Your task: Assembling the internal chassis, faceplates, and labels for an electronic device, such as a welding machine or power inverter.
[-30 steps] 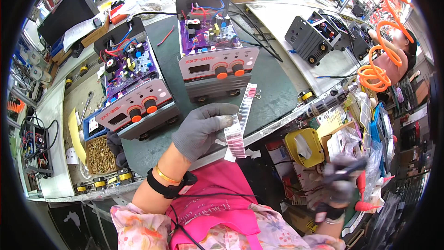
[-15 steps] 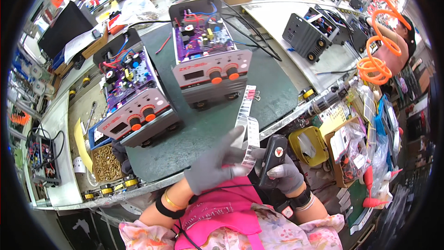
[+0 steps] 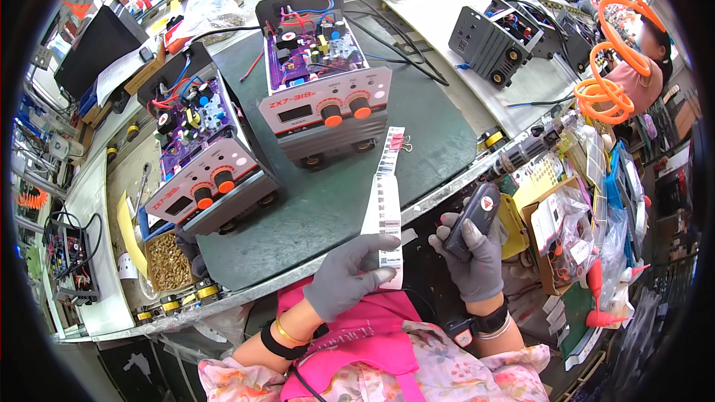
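Note:
My left hand (image 3: 344, 281), in a grey glove, pinches the lower end of a white strip of printed labels (image 3: 383, 205) between thumb and fingers. The strip runs up over the edge of the green mat (image 3: 328, 212), and a pink binder clip (image 3: 398, 141) sits on its far end. My right hand (image 3: 477, 268), also gloved, is wrapped round a black handheld device (image 3: 472, 225) with a round white sticker, held clear of the strip. Two open-topped grey machines with orange knobs, a middle one (image 3: 328, 108) and a left one (image 3: 201, 187), stand on the mat.
Left of the mat sit a box of small brass parts (image 3: 171, 262) and a wrench (image 3: 141, 182). At right are a yellow bin (image 3: 514, 231), a carton of bagged parts (image 3: 547, 253) and a coiled orange hose (image 3: 603, 93). Another person (image 3: 646, 78) is at far right.
My right hand has moved right and up with the black device, away from the strip. The left hand now pinches the strip's lower end, and the strip hangs straighter.

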`<state>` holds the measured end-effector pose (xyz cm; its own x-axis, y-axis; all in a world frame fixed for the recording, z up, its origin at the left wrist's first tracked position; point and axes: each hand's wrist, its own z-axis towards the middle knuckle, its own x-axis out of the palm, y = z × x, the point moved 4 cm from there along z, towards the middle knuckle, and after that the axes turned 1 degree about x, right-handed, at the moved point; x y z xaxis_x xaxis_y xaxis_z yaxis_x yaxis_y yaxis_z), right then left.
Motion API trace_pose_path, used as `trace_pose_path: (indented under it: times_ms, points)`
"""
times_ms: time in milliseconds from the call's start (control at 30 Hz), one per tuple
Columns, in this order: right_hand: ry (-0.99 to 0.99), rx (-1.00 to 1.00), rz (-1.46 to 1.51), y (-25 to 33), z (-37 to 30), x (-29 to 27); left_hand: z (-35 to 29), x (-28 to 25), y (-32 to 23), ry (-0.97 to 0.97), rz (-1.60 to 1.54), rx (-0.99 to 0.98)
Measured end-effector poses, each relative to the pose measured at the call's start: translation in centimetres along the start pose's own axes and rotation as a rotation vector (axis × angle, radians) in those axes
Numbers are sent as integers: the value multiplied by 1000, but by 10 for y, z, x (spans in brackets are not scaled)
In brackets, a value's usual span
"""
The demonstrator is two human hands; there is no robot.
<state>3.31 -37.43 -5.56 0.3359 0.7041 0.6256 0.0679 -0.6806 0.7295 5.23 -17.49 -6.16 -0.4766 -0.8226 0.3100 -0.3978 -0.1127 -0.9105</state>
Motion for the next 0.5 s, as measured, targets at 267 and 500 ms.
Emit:
trace_pose_path:
  times_ms: [267, 500]
  points:
    - [65, -410, -90, 2, -9, 37, 4, 3, 7, -43, 197, 52]
    - [183, -535, -171, -11, -15, 53, 5, 9, 3, -64, 354, 55]
